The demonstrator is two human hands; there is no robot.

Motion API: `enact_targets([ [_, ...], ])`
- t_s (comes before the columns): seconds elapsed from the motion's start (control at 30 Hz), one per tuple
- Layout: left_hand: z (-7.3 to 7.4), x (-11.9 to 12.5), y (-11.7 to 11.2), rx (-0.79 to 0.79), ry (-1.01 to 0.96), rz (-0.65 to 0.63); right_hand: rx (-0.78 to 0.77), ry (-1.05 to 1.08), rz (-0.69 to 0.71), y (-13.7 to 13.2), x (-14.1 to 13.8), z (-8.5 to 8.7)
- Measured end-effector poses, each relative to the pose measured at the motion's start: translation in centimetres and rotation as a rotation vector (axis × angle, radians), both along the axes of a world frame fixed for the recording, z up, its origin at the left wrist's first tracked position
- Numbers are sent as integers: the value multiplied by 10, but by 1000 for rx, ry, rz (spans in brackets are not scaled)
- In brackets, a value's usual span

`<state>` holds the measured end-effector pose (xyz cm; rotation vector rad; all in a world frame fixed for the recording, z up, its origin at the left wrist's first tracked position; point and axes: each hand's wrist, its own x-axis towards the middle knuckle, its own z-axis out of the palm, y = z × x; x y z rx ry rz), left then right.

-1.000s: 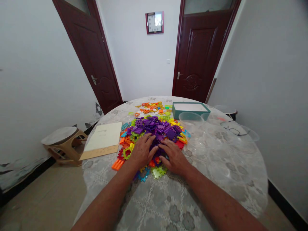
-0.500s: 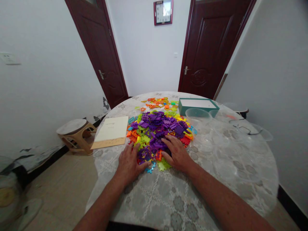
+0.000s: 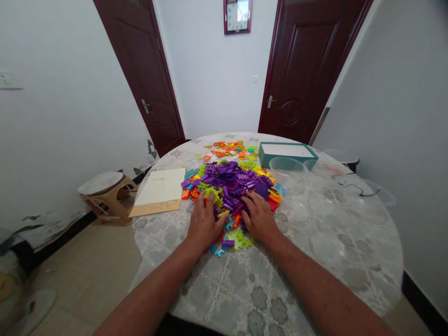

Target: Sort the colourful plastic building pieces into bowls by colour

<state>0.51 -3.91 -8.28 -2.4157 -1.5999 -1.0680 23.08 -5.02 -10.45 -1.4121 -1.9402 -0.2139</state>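
- Head view: the left hand [image 3: 203, 224] is now pressing into the near left flank of the pile of plastic pieces [image 3: 227, 175], where half a second ago it was resting outside that edge.
- The left fingers are spreading wide and appear to be grasping nothing.
- The right hand [image 3: 261, 217] is keeping nearly the same place, bending over the near right flank; its fingertips are sinking among pieces, so I cannot tell whether it is gripping one.
- The pile is lying between and just beyond both hands, its mostly purple top rising ahead of them.
- A purple tube [image 3: 228, 243] is now showing in the gap nearer the body, lying beside a lime-green piece [image 3: 241, 239].
- The hands seem to be shifting loose pieces together rather than picking out a single one.
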Motion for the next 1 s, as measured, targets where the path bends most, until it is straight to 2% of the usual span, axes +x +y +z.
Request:
enact_targets([
  [0.17, 16, 19, 23, 67, -73, 17, 47, 74, 0, 6, 10, -4],
  [0.27, 20, 20, 28, 74, -101, 3, 44, 90, 18, 5, 12, -4],
  [0.5, 15, -17, 26, 49, -98, 49, -9, 142, 92, -1, 15, 9],
  [0.63, 13, -31, 28, 4, -224, 76, -39, 109, 149, -9, 11, 15],
  [0.83, 5, -33, 35, -52, -296, 45, -62, -24, 229, -16, 8, 12],
  [1.0, -1, -26, 34, -98, -289, -68, -53, -2, 110, -7, 14, 7],
])
